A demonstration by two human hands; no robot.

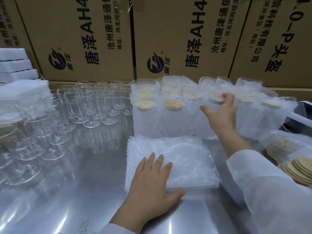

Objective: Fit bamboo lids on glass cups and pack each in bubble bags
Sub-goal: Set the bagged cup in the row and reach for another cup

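Note:
A flat stack of empty bubble bags [182,156] lies on the steel table in front of me. My left hand [152,184] rests palm down on its near left corner, fingers spread. Behind it stand several packed cups in bubble bags [173,108], bamboo lids showing through. My right hand [221,110] reaches into that group with its fingers around the top of one bagged cup [217,99]. Bare glass cups [87,103] crowd the left half of the table. Loose bamboo lids [298,164] lie at the right edge.
Large cardboard boxes [177,36] wall off the back of the table. White foam sheets [18,97] are stacked at the far left. The shiny steel table [87,196] reflects the cups. More lids in plastic wrap [283,142] sit at the right.

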